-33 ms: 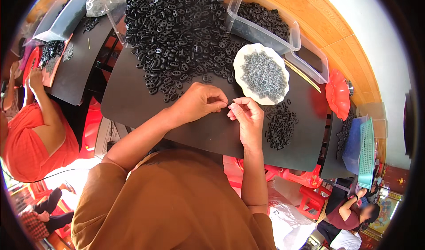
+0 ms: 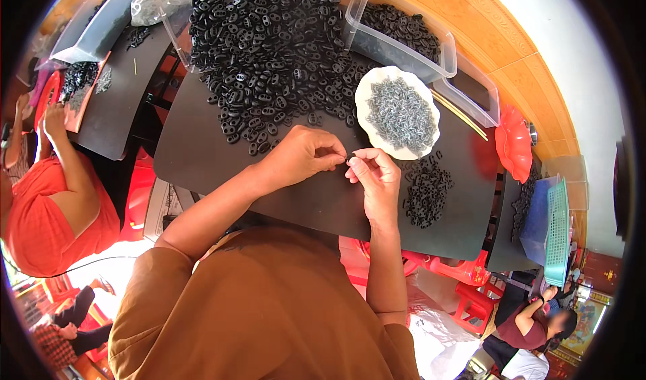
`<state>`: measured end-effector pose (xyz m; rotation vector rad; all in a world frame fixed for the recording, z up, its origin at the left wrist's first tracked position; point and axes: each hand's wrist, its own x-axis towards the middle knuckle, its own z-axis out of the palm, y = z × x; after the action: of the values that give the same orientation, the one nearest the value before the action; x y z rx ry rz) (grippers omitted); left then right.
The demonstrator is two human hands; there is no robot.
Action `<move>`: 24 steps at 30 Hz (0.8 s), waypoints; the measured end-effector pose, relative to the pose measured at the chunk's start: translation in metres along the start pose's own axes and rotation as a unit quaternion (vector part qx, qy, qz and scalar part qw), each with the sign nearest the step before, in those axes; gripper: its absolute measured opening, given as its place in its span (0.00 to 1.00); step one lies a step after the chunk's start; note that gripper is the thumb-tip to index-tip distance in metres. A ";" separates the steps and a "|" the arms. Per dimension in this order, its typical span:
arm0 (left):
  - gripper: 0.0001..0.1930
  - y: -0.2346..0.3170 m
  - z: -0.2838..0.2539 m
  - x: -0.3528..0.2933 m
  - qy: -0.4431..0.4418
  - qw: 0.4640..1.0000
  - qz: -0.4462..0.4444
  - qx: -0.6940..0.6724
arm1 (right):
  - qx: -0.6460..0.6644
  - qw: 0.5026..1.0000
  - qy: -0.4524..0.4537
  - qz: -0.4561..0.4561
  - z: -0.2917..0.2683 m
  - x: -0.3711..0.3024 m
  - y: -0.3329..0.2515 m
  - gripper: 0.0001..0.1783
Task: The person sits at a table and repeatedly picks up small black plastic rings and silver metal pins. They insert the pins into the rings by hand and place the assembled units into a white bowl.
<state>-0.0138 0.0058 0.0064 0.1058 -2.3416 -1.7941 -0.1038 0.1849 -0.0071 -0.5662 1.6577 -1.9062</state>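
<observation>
Over the dark table, my left hand and my right hand meet fingertip to fingertip. Between them is a small black piece, mostly covered by the fingers. Both thumbs and index fingers are pinched on it. Beyond my hands lies a large heap of black oval pieces with holes. Next to my right hand stands a cream scalloped dish full of small grey, shiny parts. Just right of that hand is a smaller pile of little black parts.
A clear plastic bin of black pieces stands at the back right. Thin yellow sticks lie by the dish, near a red scalloped bowl. A teal basket is far right. A person in red works at a table on the left.
</observation>
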 end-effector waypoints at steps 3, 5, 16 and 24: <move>0.02 -0.001 0.000 0.000 0.003 1.000 0.004 0.005 | -0.007 1.000 0.004 -0.002 0.001 0.000 0.001 0.05; 0.02 0.000 -0.001 -0.001 0.003 1.000 0.005 0.006 | -0.011 1.000 0.007 -0.005 0.001 0.000 0.001 0.05; 0.03 -0.001 -0.002 -0.001 -0.005 0.999 0.036 0.035 | -0.024 1.000 0.009 -0.005 0.002 -0.001 0.001 0.05; 0.03 -0.002 -0.001 -0.003 -0.005 1.000 0.016 0.025 | -0.069 0.997 0.000 -0.023 0.004 -0.003 0.003 0.03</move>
<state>-0.0112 0.0046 0.0046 0.0647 -2.3817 -1.7259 -0.0989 0.1837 -0.0095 -0.6633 1.8017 -1.8325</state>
